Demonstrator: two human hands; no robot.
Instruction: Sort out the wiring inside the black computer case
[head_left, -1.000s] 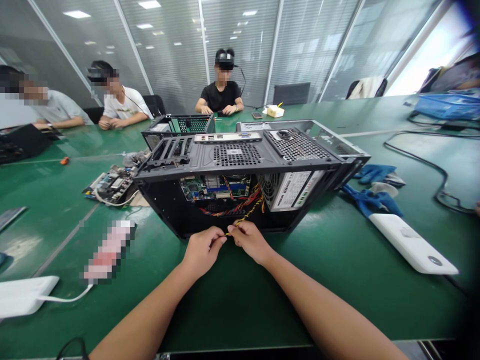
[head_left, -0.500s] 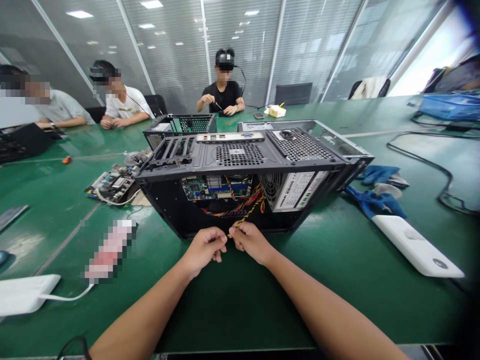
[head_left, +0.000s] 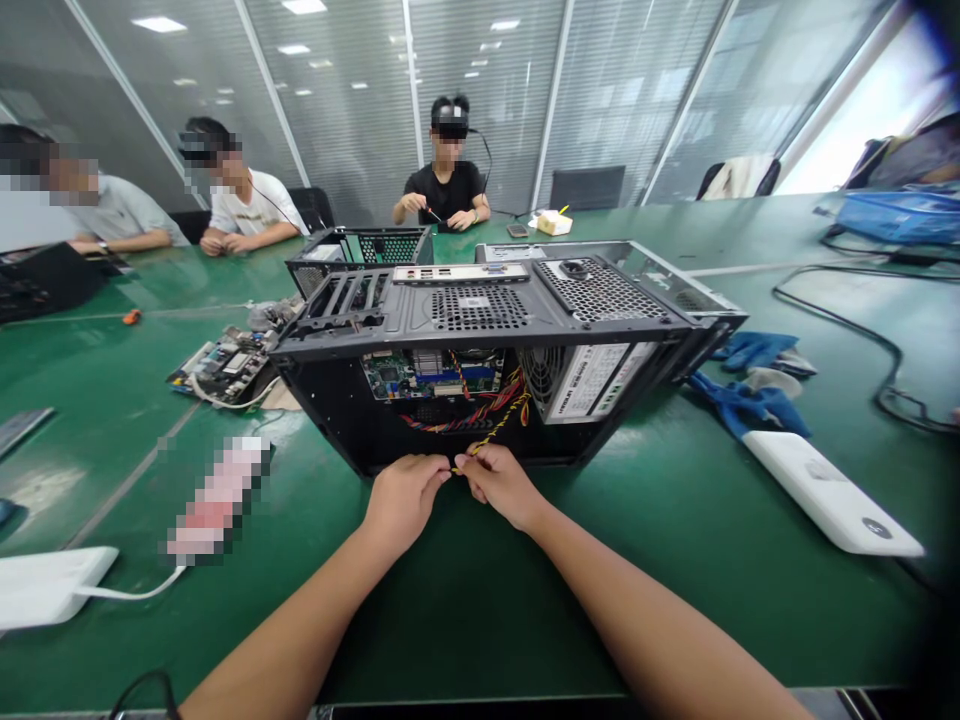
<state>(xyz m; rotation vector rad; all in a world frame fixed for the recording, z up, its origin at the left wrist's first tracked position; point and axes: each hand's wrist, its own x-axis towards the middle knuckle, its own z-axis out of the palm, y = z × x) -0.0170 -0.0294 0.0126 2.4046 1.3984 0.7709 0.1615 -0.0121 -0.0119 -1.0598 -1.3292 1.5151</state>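
A black computer case point(head_left: 465, 340) stands in front of me with its side open. Inside it show a motherboard point(head_left: 390, 377), a power supply point(head_left: 600, 383) with a fan, and a bundle of coloured wires point(head_left: 465, 415). From there a twisted yellow-and-black cable point(head_left: 491, 432) runs out over the lower edge to my fingers. My right hand point(head_left: 501, 485) is closed in a pinch around this cable. Close beside it, my left hand point(head_left: 409, 495) pinches the cable's end between thumb and fingers. The tip of the cable is hidden by the fingers.
Two more metal cases point(head_left: 367, 248) stand behind mine. A loose circuit board point(head_left: 225, 365) lies to the left, near a white power bank point(head_left: 52, 588). Blue gloves point(head_left: 750, 385) and another white power bank point(head_left: 832, 493) lie to the right. Several people sit across the table.
My left fingers loosened and curled below the cable, then closed on its end again. My right hand kept its pinch. The person opposite raised one hand with a thin tool.
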